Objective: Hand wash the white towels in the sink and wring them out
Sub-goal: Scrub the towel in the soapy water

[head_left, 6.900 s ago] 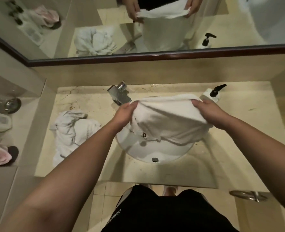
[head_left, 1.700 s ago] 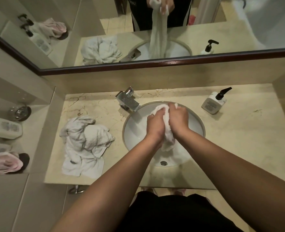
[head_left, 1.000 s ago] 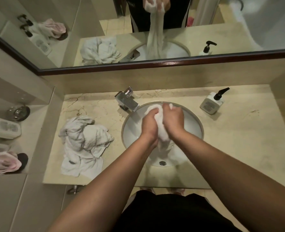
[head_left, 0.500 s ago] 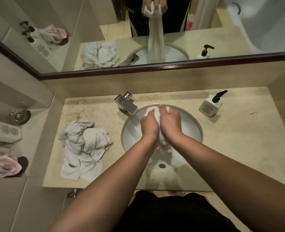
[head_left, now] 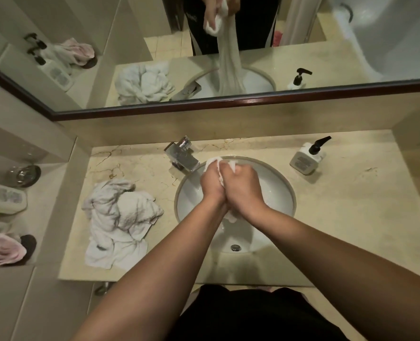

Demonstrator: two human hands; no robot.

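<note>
A white towel is bunched into a tight rope above the round white sink. My left hand and my right hand grip it side by side, pressed together. Small tufts stick out above my knuckles and its lower end hangs below my wrists into the bowl. The mirror shows the towel hanging long and narrow down to the basin. A heap of white towels lies on the counter left of the sink.
A chrome faucet stands at the sink's back left with no water visible from it. A soap pump bottle sits on the marble counter to the right. A side ledge at left holds a bottle, a glass dish and a pink cloth.
Earlier I held the towel spread wide over the sink; it is now gathered into a rope gripped by both hands. Over the last second the hands stay clamped together with only small shifts.
</note>
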